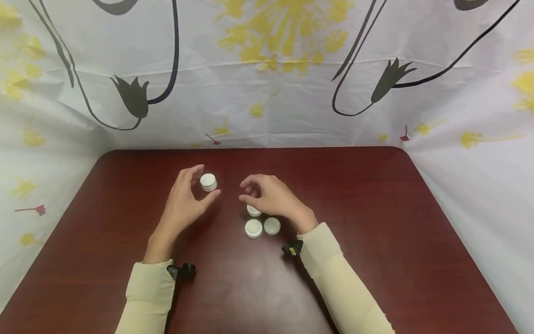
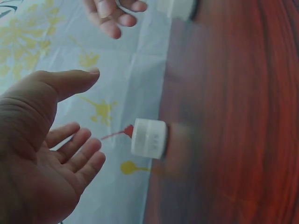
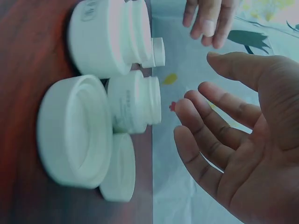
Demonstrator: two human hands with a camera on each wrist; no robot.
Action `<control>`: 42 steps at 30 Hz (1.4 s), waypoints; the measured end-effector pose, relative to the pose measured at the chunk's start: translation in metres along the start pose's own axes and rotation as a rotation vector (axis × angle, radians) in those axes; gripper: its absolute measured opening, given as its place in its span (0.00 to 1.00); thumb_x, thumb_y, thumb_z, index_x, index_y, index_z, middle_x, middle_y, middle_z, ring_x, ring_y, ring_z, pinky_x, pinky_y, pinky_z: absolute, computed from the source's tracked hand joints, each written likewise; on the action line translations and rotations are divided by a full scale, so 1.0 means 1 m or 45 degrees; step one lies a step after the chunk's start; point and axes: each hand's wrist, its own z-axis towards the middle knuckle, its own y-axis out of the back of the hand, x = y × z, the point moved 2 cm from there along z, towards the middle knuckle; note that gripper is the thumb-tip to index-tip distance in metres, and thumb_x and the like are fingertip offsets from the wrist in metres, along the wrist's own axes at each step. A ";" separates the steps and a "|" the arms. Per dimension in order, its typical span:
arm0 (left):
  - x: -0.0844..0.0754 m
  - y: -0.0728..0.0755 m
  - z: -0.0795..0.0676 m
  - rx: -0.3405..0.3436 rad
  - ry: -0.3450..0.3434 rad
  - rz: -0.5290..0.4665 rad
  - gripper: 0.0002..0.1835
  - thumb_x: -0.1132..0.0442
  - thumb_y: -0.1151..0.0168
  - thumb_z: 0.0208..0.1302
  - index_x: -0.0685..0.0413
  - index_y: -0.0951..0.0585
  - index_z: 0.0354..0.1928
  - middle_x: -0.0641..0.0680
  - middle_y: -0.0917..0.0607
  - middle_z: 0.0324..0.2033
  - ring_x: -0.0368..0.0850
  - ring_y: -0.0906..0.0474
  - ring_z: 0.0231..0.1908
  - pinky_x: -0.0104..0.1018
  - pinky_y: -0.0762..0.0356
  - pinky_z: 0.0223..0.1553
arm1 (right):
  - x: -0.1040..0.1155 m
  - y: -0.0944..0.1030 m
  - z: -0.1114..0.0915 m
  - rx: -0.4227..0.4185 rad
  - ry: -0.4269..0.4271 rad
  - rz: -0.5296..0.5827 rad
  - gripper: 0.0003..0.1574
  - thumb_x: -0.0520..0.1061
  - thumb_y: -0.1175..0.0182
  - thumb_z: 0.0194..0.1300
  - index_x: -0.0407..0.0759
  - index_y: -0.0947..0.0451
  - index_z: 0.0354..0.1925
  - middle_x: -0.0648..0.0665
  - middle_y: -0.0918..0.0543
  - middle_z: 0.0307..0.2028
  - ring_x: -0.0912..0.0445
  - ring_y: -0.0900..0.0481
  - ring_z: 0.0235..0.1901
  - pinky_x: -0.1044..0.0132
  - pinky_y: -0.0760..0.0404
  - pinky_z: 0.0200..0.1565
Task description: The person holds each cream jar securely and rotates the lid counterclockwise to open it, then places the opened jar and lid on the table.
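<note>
A small white capped jar point(image 1: 208, 182) stands on the table between the spread thumb and fingers of my left hand point(image 1: 183, 204). In the left wrist view a gap shows between that hand and the jar point(image 2: 149, 138). My right hand point(image 1: 271, 197), fingers loosely bent and holding nothing, hovers above a second white jar point(image 1: 254, 211) that it partly hides. In front of that stands an uncapped white jar point(image 1: 253, 228) with an upturned lid point(image 1: 272, 226) beside it. From the right wrist, two lids show, a nearer one point(image 3: 74, 133) and a farther one point(image 3: 119, 168).
The dark red wooden table point(image 1: 375, 222) has rounded far corners. A white cloth point(image 1: 267, 93) with yellow and grey plant prints hangs around its back and sides. Black straps point(image 1: 183, 271) with small devices sit at both wrists.
</note>
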 end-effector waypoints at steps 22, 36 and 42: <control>0.053 -0.019 0.027 0.186 0.177 0.091 0.39 0.50 0.24 0.64 0.64 0.26 0.70 0.67 0.18 0.62 0.64 0.20 0.61 0.62 0.26 0.64 | 0.021 -0.022 0.060 0.064 -0.003 -0.128 0.23 0.52 0.31 0.71 0.46 0.17 0.60 0.47 0.10 0.47 0.55 0.13 0.47 0.56 0.15 0.52; 0.057 -0.018 0.033 0.164 0.185 0.123 0.29 0.55 0.25 0.66 0.64 0.20 0.63 0.67 0.17 0.53 0.62 0.21 0.54 0.59 0.24 0.58 | 0.018 -0.030 0.066 0.048 -0.022 -0.088 0.22 0.53 0.32 0.71 0.47 0.17 0.59 0.47 0.10 0.47 0.55 0.13 0.46 0.55 0.16 0.52; 0.058 -0.018 0.033 0.168 0.190 0.129 0.29 0.54 0.26 0.65 0.63 0.20 0.63 0.66 0.15 0.53 0.62 0.20 0.54 0.59 0.24 0.58 | 0.017 -0.031 0.066 0.029 -0.050 -0.093 0.24 0.53 0.31 0.71 0.47 0.17 0.61 0.47 0.11 0.47 0.55 0.14 0.45 0.54 0.16 0.51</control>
